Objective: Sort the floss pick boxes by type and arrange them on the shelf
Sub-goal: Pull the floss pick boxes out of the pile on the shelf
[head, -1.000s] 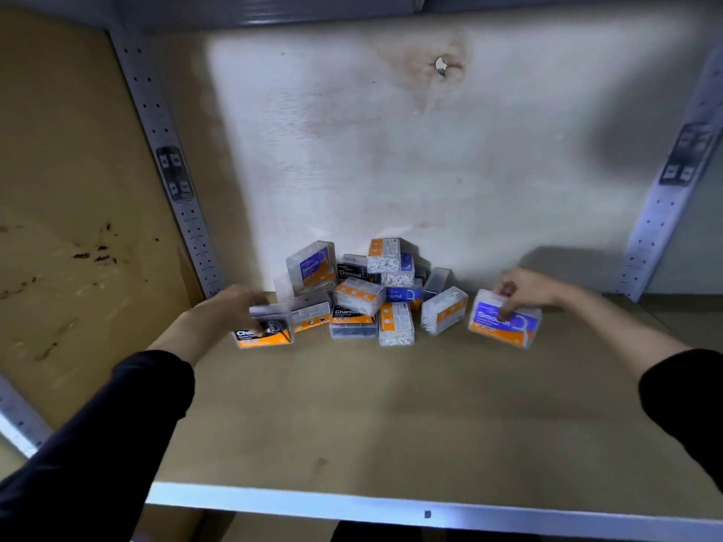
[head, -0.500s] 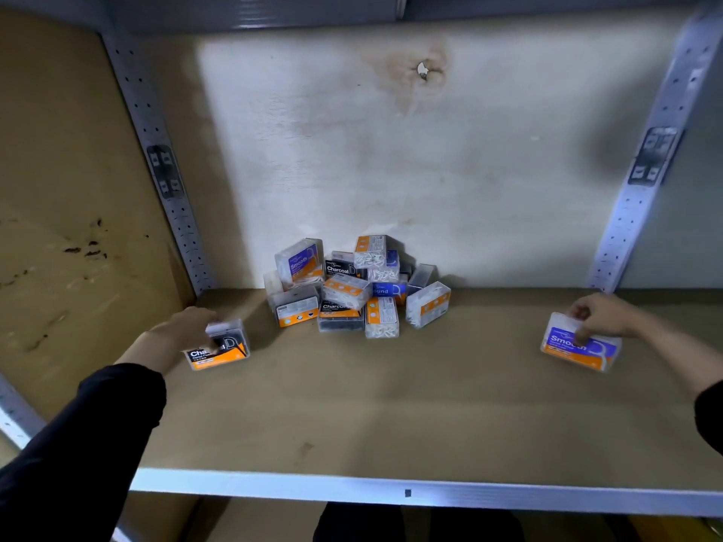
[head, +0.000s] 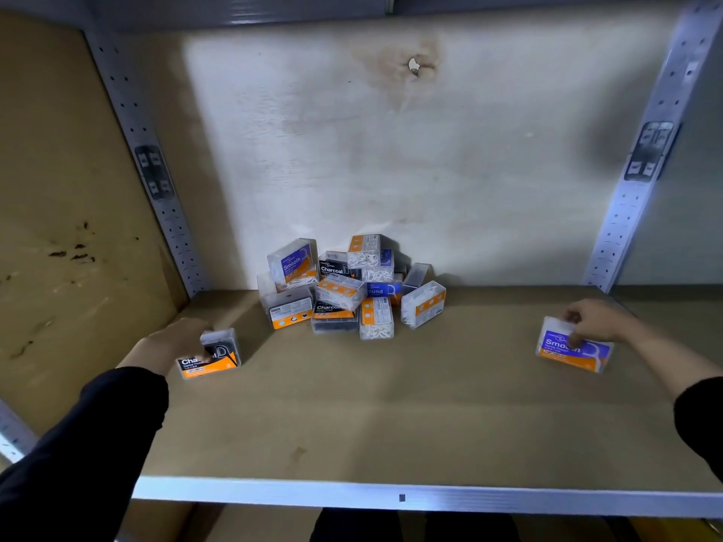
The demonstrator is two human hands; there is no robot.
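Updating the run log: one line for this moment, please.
left hand: grips Charcoal box, far left | right hand: grips Smooth box, far right | pile: mixed, centre back

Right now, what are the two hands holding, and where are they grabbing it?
The left hand grips the Charcoal box by its left end; the right hand pinches the Smooth box along its top edge.
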